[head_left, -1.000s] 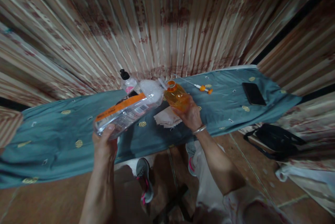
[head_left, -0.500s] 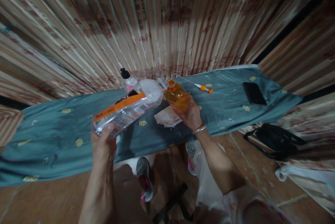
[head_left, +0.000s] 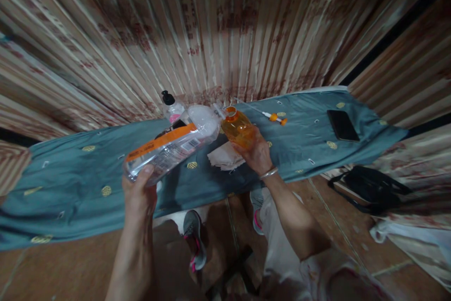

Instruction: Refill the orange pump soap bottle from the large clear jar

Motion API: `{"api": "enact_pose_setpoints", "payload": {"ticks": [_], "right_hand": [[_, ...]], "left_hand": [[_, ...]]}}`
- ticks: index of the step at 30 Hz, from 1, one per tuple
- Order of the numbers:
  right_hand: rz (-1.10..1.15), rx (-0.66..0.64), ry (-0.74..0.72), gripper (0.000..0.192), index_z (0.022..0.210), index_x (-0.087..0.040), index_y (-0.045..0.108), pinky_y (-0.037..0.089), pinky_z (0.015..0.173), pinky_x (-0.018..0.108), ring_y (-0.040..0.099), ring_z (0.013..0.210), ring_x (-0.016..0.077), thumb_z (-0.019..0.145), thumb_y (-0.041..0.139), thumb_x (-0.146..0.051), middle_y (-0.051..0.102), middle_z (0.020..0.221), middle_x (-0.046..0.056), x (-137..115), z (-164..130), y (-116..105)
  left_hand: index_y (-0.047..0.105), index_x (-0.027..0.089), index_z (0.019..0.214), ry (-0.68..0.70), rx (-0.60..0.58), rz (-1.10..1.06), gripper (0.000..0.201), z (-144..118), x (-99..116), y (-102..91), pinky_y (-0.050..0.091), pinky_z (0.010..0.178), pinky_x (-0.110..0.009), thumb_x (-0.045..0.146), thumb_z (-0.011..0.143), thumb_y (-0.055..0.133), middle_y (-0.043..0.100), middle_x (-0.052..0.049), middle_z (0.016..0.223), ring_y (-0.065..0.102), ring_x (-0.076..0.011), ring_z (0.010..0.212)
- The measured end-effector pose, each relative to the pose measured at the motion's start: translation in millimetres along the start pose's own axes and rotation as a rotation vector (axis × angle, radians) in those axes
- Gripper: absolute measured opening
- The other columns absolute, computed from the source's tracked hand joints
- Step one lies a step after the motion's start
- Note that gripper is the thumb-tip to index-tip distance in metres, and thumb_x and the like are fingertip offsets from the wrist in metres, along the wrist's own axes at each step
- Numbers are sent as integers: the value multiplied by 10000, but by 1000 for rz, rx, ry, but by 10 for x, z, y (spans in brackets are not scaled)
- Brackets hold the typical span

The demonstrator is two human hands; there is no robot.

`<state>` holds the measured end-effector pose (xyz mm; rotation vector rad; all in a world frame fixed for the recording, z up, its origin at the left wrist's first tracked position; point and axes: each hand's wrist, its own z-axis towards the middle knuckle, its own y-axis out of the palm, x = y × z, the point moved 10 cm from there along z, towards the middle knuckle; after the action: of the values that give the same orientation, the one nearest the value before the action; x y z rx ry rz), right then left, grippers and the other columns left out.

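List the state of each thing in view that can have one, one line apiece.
Clear bottle, tilted, in the left hand
Orange bottle, uncapped, in the right hand
Black-topped bottle, upright, pump head on
Orange-and-white pump, lying down, off any bottle
Phone, lying flat, dark side up
Pale sheet, crumpled
Black bag, on the floor

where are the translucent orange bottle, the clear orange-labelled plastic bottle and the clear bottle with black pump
Translucent orange bottle [head_left: 239,127], head view: its side
Clear orange-labelled plastic bottle [head_left: 174,150], head view: middle of its body
Clear bottle with black pump [head_left: 174,112], head view: body below the pump
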<state>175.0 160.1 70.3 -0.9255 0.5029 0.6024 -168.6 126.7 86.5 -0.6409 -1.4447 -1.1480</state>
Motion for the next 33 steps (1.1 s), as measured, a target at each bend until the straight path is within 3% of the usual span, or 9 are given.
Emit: {"api": "enact_pose_setpoints", "payload": {"ticks": [9, 16, 23, 33], "right_hand": [[27, 4, 30, 661, 1338, -164, 482, 558, 941, 523, 680, 1083, 326, 830, 706, -522, 699, 1162, 166, 33, -13, 0], [18, -1, 33, 655, 1322, -161, 492, 570, 915, 523, 680, 1075, 333, 810, 738, -487, 697, 1162, 169, 71, -27, 18], [40, -21, 35, 655, 1321, -156, 494, 569, 923, 510, 679, 1084, 325, 805, 744, -473, 694, 1174, 171, 70, -25, 24], [24, 0, 23, 650, 1313, -158, 498, 563, 937, 520, 685, 1091, 330, 801, 750, -470, 703, 1177, 177, 61, -19, 12]], "left_hand": [[681, 194, 917, 8, 57, -41, 561, -3, 29, 10, 579, 793, -291, 330, 428, 921, 735, -4, 898, 671, -146, 793], [680, 186, 922, 17, 50, -23, 545, -10, 33, 21, 581, 825, -338, 328, 446, 905, 736, -25, 923, 674, -165, 795], [702, 280, 901, 10, 27, -8, 448, -15, 35, 14, 588, 851, -390, 342, 504, 899, 731, -28, 985, 669, -197, 831], [674, 190, 907, 12, 51, -38, 531, -19, 49, 24, 568, 814, -318, 315, 449, 914, 731, -15, 889, 672, -163, 810]]}}
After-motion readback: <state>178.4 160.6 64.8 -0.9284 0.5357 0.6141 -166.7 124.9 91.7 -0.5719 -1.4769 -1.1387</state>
